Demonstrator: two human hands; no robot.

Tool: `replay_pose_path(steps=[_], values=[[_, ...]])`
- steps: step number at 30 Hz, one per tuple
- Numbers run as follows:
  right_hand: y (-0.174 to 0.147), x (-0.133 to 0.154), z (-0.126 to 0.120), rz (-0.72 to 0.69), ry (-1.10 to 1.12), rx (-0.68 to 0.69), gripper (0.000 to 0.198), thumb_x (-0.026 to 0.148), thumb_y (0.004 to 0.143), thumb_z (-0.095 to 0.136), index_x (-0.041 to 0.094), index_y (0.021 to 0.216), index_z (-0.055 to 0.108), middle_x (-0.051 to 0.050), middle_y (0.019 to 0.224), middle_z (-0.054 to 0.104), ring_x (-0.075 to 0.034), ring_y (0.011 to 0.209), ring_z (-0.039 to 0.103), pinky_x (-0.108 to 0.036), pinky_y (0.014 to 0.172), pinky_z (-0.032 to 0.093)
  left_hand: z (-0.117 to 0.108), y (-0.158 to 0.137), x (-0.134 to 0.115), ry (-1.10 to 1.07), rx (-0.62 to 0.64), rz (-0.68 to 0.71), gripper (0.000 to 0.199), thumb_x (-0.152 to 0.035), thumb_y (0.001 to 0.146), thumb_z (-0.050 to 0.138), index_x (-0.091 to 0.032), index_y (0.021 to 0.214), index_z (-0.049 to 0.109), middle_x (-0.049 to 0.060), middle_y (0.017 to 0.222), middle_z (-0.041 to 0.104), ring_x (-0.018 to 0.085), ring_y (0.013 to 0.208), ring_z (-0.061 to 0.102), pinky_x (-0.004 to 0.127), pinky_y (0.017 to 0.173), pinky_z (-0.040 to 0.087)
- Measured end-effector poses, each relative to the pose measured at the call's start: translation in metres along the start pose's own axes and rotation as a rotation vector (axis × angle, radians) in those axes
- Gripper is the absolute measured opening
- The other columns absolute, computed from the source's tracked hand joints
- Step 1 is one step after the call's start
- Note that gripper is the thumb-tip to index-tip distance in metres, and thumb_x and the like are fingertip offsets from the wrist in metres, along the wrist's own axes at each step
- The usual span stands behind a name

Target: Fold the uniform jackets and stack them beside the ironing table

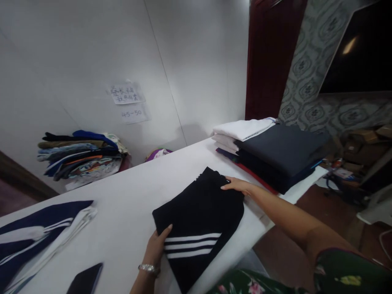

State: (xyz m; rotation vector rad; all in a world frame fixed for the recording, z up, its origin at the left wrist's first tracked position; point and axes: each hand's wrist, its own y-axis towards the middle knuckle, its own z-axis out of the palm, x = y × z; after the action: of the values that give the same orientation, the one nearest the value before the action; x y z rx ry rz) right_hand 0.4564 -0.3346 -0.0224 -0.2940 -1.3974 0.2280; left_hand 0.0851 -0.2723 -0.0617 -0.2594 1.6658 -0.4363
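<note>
A folded black garment (196, 208) with three white stripes lies on the white table in front of me. Its top edge looks gathered, like a waistband. My left hand (157, 247), with a metal bracelet at the wrist, holds the left edge near the stripes; the thumb is on top and the fingers are mostly hidden beneath. At the upper right edge, my right hand (238, 185) grips the cloth between thumb and fingers.
Stacked folded clothes (275, 151) stand at the table's right end. Navy and white garments (45, 232) and a phone (85, 279) lie to the left. Beyond the far edge are a clothes pile (82, 155) and a purple bundle (157, 153). Paper signs (127, 94) hang on the wall.
</note>
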Motion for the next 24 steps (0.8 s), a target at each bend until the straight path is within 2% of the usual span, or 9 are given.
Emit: replay_pose_path(steps=[2, 6, 10, 14, 17, 19, 22, 24], values=[[0.002, -0.002, 0.002, -0.021, 0.022, 0.032, 0.065, 0.024, 0.059, 0.078, 0.025, 0.12, 0.054, -0.003, 0.093, 0.071, -0.021, 0.078, 0.068, -0.036, 0.069, 0.057, 0.002, -0.005, -0.003, -0.079, 0.025, -0.053, 0.024, -0.027, 0.068, 0.073, -0.021, 0.091, 0.066, 0.003, 0.09, 0.074, 0.026, 0.093, 0.068, 0.036, 0.079, 0.056], [0.003, 0.0, 0.01, -0.063, 0.047, -0.011, 0.07, 0.014, 0.055, 0.071, 0.024, 0.123, 0.054, -0.001, 0.086, 0.07, -0.02, 0.07, 0.067, -0.034, 0.063, 0.056, 0.007, -0.018, -0.006, -0.236, 0.035, -0.099, 0.027, -0.028, 0.051, 0.077, -0.033, 0.075, 0.066, -0.009, 0.086, 0.074, 0.025, 0.095, 0.067, 0.038, 0.081, 0.055], [-0.009, 0.017, 0.021, -0.192, 0.067, -0.013, 0.077, 0.013, 0.057, 0.069, 0.028, 0.129, 0.05, 0.001, 0.091, 0.069, -0.018, 0.072, 0.066, -0.031, 0.065, 0.055, 0.01, -0.031, -0.008, -0.31, -0.019, -0.065, 0.035, -0.031, 0.034, 0.079, -0.041, 0.065, 0.066, -0.017, 0.083, 0.072, 0.027, 0.101, 0.064, 0.04, 0.083, 0.054], [-0.036, 0.047, 0.018, -0.294, 0.056, -0.034, 0.079, 0.015, 0.059, 0.071, 0.032, 0.132, 0.048, 0.001, 0.099, 0.068, -0.018, 0.077, 0.066, -0.032, 0.071, 0.055, 0.014, -0.043, -0.023, -0.289, -0.017, 0.053, 0.035, -0.036, 0.036, 0.08, -0.043, 0.068, 0.068, -0.018, 0.09, 0.071, 0.028, 0.104, 0.063, 0.041, 0.088, 0.052], [-0.062, 0.076, 0.006, -0.389, 0.056, -0.111, 0.081, 0.015, 0.059, 0.073, 0.033, 0.133, 0.047, 0.001, 0.106, 0.067, -0.019, 0.084, 0.066, -0.034, 0.078, 0.054, 0.024, -0.052, -0.048, -0.294, 0.072, 0.173, 0.039, -0.037, 0.046, 0.079, -0.042, 0.083, 0.07, -0.015, 0.099, 0.07, 0.027, 0.108, 0.061, 0.042, 0.09, 0.051], [-0.082, 0.095, -0.006, -0.455, 0.041, -0.168, 0.081, 0.016, 0.06, 0.073, 0.033, 0.134, 0.046, 0.0, 0.111, 0.066, -0.02, 0.09, 0.065, -0.035, 0.082, 0.053, 0.038, -0.057, -0.07, -0.303, 0.152, 0.245, 0.046, -0.034, 0.052, 0.078, -0.036, 0.097, 0.069, -0.008, 0.104, 0.07, 0.028, 0.108, 0.061, 0.043, 0.091, 0.051], [-0.111, 0.122, -0.031, -0.528, -0.003, -0.288, 0.081, 0.017, 0.061, 0.072, 0.032, 0.136, 0.044, -0.001, 0.116, 0.065, -0.022, 0.091, 0.066, -0.037, 0.083, 0.053, 0.071, -0.063, -0.103, -0.317, 0.287, 0.363, 0.058, -0.029, 0.058, 0.077, -0.024, 0.114, 0.062, 0.004, 0.111, 0.069, 0.029, 0.107, 0.061, 0.042, 0.091, 0.051], [-0.13, 0.136, -0.052, -0.569, -0.063, -0.392, 0.079, 0.018, 0.063, 0.07, 0.031, 0.136, 0.043, -0.003, 0.116, 0.065, -0.022, 0.091, 0.066, -0.038, 0.082, 0.053, 0.1, -0.067, -0.124, -0.331, 0.378, 0.436, 0.063, -0.027, 0.06, 0.076, -0.018, 0.119, 0.058, 0.008, 0.112, 0.068, 0.028, 0.105, 0.062, 0.04, 0.091, 0.051]])
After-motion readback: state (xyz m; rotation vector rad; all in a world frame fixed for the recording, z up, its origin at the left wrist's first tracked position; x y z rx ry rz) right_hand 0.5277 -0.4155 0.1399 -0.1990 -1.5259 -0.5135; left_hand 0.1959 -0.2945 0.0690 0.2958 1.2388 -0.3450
